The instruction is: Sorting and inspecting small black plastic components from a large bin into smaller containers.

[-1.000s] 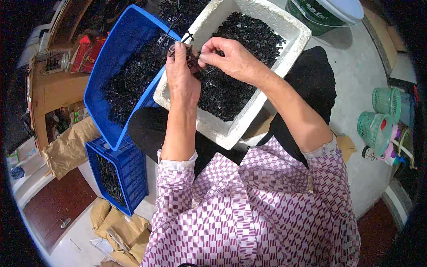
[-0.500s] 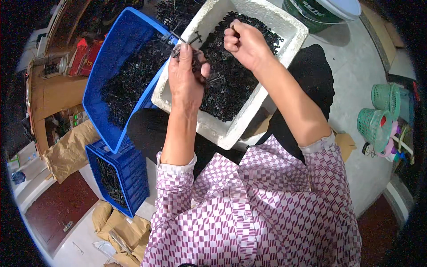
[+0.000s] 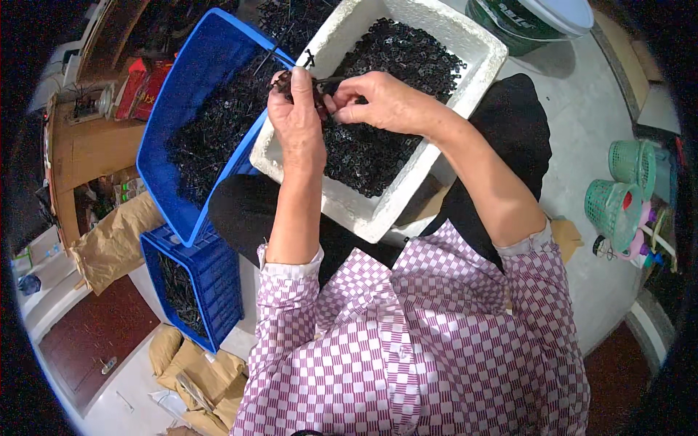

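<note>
My left hand (image 3: 297, 131) is closed round a bunch of small black plastic parts (image 3: 282, 86), thumb uppermost, above the left side of a white foam box (image 3: 476, 69). Thin black stems stick out past its fingertips. Against the bunch from the right, my right hand (image 3: 382, 102) has its thumb and fingers pinched together; what lies between them is too small to make out. Under both hands, a layer of small flat black pieces (image 3: 400, 62) covers the bottom of the box.
Left of the box, a large blue bin (image 3: 163, 123) holds thin black parts. Below it stands a smaller blue crate (image 3: 222, 291) with black pieces. Brown paper sacks (image 3: 116, 240) lie at left. A lidded bucket (image 3: 502, 36) and green baskets (image 3: 607, 207) stand at right.
My right hand has moved left and down from over the loose pieces to meet the bunch in my left hand. The left hand has stayed nearly in place, still holding the parts.
</note>
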A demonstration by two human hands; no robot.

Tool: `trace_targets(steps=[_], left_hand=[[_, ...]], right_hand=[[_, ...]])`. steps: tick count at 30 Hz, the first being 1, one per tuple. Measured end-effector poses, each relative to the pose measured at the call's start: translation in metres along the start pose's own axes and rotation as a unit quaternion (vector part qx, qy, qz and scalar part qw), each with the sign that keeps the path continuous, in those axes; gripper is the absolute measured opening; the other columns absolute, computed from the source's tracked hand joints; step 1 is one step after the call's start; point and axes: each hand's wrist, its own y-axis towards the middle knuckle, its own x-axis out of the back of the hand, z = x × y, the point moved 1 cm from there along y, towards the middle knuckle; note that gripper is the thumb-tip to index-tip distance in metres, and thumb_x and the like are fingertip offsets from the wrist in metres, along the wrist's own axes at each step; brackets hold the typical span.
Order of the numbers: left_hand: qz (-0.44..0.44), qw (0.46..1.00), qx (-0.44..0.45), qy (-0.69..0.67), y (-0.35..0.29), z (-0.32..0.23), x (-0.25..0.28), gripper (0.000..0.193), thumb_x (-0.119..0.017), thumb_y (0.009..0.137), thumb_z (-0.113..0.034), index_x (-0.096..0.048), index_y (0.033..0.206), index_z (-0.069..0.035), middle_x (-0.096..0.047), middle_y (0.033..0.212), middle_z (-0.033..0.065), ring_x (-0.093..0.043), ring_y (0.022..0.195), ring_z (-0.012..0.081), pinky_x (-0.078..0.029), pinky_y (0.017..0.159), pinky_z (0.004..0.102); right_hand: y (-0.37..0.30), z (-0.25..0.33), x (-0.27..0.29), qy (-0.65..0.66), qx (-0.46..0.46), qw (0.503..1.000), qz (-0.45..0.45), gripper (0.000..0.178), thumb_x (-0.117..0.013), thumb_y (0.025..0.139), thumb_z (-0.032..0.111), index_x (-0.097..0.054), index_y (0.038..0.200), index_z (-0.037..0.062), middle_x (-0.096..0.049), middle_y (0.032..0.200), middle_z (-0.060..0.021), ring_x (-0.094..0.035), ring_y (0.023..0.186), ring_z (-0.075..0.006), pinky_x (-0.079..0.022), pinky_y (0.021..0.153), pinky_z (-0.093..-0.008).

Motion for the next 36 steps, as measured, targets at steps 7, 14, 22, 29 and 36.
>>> trace_targets(steps=[7,14,22,29,36], left_hand=[[-0.021,0.991,0.046,-0.122,0.000,-0.004,-0.008,0.027,-0.051,0.089,-0.033,-0.048,0.079,-0.008,-0.052,0.065,-0.0001,-0.048,0.050,0.0076,-0.038,0.042,0.0180],[-0.019,0.981,0.121,-0.152,-0.007,-0.004,-0.019,0.027,-0.052,0.088,-0.033,-0.047,0.080,-0.008,-0.051,0.065,0.0009,-0.048,0.049,0.0090,-0.035,0.038,0.0166],[-0.081,0.960,0.153,-0.221,0.003,0.001,0.011,0.027,-0.049,0.089,-0.033,-0.047,0.081,-0.007,-0.049,0.064,0.0027,-0.050,0.051,0.0129,-0.035,0.040,0.0193],[-0.100,0.937,0.147,-0.300,0.013,0.008,0.022,0.029,-0.046,0.091,-0.032,-0.047,0.080,-0.005,-0.050,0.066,0.0050,-0.052,0.055,0.0164,-0.036,0.043,0.0242],[-0.096,0.951,0.138,-0.259,0.007,0.006,0.011,0.028,-0.046,0.091,-0.031,-0.047,0.080,-0.005,-0.050,0.066,0.0051,-0.051,0.052,0.0163,-0.037,0.041,0.0231]], right_hand=[[0.003,-0.002,-0.002,0.399,-0.172,0.891,-0.132,0.010,-0.055,0.086,0.012,-0.052,0.085,0.0027,-0.047,0.066,0.0014,-0.040,0.055,-0.0043,-0.033,0.047,-0.0195],[0.006,-0.011,-0.009,0.582,-0.160,0.744,-0.285,0.010,-0.052,0.087,0.012,-0.049,0.081,0.0035,-0.044,0.067,-0.0006,-0.038,0.053,-0.0065,-0.031,0.044,-0.0205],[0.011,-0.016,0.018,0.532,-0.156,0.778,-0.295,0.010,-0.053,0.087,0.013,-0.053,0.087,0.0033,-0.055,0.076,-0.0040,-0.049,0.062,-0.0088,-0.038,0.049,-0.0205],[-0.002,0.000,-0.011,0.490,-0.177,0.849,-0.089,0.011,-0.054,0.087,0.015,-0.054,0.089,0.0047,-0.056,0.077,-0.0030,-0.050,0.062,-0.0069,-0.038,0.049,-0.0184],[0.003,-0.009,-0.015,0.466,-0.182,0.864,-0.064,0.008,-0.053,0.086,0.012,-0.052,0.087,0.0048,-0.053,0.071,0.0004,-0.047,0.058,-0.0047,-0.035,0.045,-0.0180]])
